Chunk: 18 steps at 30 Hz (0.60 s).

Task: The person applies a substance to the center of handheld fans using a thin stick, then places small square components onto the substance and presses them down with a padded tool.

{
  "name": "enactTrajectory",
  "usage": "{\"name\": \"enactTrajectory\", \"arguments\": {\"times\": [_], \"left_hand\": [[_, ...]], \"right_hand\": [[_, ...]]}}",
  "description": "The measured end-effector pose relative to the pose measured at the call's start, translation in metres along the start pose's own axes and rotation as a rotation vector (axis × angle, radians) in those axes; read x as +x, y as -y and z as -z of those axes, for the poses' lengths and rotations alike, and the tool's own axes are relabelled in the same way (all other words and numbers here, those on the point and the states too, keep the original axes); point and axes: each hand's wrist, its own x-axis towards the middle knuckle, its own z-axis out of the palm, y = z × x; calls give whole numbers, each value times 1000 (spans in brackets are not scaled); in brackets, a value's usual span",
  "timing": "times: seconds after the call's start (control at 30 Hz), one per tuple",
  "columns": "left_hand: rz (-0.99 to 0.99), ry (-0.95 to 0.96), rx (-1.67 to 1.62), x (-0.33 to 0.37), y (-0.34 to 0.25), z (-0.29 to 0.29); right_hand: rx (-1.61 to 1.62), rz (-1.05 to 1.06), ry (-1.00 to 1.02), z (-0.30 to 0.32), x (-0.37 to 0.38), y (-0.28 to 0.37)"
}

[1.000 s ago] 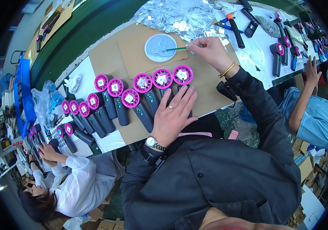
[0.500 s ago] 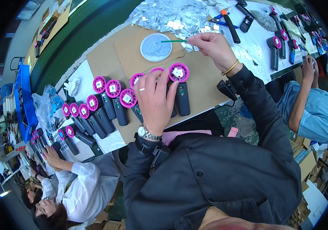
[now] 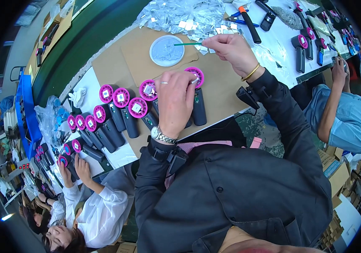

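My right hand (image 3: 230,49) pinches a thin green stick (image 3: 189,44), its tip over the pale paste (image 3: 165,52) in a round white dish (image 3: 167,65). My left hand (image 3: 174,99) is bent over the row of devices, thumb and fingers closed on a small white square (image 3: 195,80) at a device's pink head (image 3: 200,75). This device has a dark handle (image 3: 198,109) and resembles a handheld fan. To its left lie several more of the kind, such as one with a square on its pink head (image 3: 138,108). My left hand partly hides the devices beneath it.
Silvery squares and film (image 3: 180,14) are heaped beyond the dish. Cutters with blue handles (image 3: 236,20) and an orange-and-black tool (image 3: 250,25) lie at the far right. Cardboard (image 3: 218,88) covers the table before me. At left, a co-worker's hands (image 3: 82,168) touch other devices.
My left fingers have drawn together at the rightmost device's pink head, over its white squares. The green stick stays at the dish. The left co-worker's hands have moved.
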Motion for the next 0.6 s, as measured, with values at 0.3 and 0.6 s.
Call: {"name": "enactTrajectory", "arguments": {"times": [0.3, 0.6], "left_hand": [[-240, 40, -10, -12, 7, 4], [-356, -24, 74, -25, 11, -1]], "right_hand": [[51, -39, 31, 6, 5, -1], [269, 34, 92, 26, -34, 30]]}}
